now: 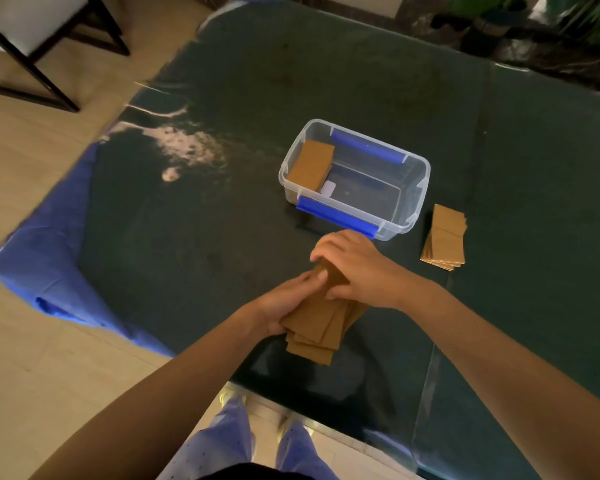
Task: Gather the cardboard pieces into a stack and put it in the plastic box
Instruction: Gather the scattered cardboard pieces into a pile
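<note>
A loose, fanned bunch of brown cardboard pieces (321, 327) lies on the dark table near its front edge. My left hand (286, 303) grips the bunch along its left side. My right hand (352, 268) presses down on its far end, covering the top pieces. The clear plastic box (409, 202) with blue handles stands open just beyond my hands. One stack of cardboard (311, 165) leans inside it at the left end. Another small stack of cardboard pieces (445, 239) rests on the table to the right of the box.
The glass-topped table (222, 220) has its left edge over blue cloth (45, 265). A dark-framed chair (42, 39) stands on the wooden floor at the far left. Plants and pots (520, 26) sit beyond the table's far edge.
</note>
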A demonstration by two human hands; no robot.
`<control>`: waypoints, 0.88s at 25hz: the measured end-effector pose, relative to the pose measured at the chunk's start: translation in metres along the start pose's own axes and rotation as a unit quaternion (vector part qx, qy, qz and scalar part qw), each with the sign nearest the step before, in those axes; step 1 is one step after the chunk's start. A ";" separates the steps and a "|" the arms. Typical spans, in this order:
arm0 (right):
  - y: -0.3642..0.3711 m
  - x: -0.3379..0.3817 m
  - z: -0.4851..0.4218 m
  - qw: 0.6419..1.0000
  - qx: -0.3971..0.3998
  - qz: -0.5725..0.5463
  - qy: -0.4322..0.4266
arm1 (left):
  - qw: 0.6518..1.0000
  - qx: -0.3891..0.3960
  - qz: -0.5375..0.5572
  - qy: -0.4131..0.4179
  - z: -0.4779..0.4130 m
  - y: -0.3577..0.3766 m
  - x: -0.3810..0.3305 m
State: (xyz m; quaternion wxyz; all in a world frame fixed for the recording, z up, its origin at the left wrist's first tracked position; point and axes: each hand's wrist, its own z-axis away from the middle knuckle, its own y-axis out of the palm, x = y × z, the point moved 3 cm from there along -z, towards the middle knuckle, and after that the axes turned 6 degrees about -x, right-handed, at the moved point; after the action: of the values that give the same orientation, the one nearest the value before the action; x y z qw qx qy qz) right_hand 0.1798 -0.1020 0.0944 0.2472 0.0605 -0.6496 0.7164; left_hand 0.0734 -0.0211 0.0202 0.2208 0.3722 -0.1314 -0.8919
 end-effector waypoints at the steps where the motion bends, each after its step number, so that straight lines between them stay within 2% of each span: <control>1: -0.001 -0.005 0.004 0.999 -0.030 -0.002 0.030 | 1.000 0.005 0.015 0.015 0.001 0.002 0.000; 3: -0.002 -0.017 0.016 0.987 -0.094 -0.027 0.125 | 0.998 0.004 0.052 0.034 -0.001 0.007 -0.002; 5: 0.002 -0.024 0.035 0.939 -0.172 -0.160 0.250 | 0.996 0.001 0.078 0.046 -0.004 0.016 -0.011; 6: 0.008 -0.026 0.046 0.888 -0.213 -0.264 0.310 | 0.995 -0.005 0.088 0.052 -0.008 0.022 -0.016; 8: 0.023 -0.031 0.068 0.747 -0.258 -0.453 0.412 | 0.993 -0.030 0.097 0.066 -0.020 0.039 -0.028; 9: 0.028 -0.035 0.078 0.694 -0.255 -0.506 0.444 | 0.993 -0.047 0.085 0.073 -0.027 0.052 -0.035; 10: 0.031 -0.039 0.086 0.672 -0.249 -0.528 0.455 | 0.992 -0.066 0.063 0.082 -0.036 0.066 -0.041; 13: 0.017 -0.065 0.101 0.667 -0.316 -0.513 0.438 | 0.989 -0.103 -0.013 0.101 -0.064 0.111 -0.063; 17: -0.017 -0.121 0.114 0.672 -0.417 -0.425 0.440 | 0.975 -0.139 -0.072 0.156 -0.108 0.168 -0.090; 19: -0.020 -0.151 0.115 0.671 -0.419 -0.395 0.467 | 0.967 -0.167 -0.108 0.159 -0.134 0.182 -0.100; 22: -0.012 -0.193 0.110 0.675 -0.377 -0.374 0.511 | 0.943 -0.219 -0.212 0.133 -0.175 0.191 -0.106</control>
State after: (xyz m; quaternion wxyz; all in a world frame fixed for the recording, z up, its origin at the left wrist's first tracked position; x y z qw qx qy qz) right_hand 0.3266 -0.2607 0.0428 0.7901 -0.1757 -0.5598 0.1772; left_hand 0.3221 -0.1466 0.0402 0.1179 0.4490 0.1801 -0.8672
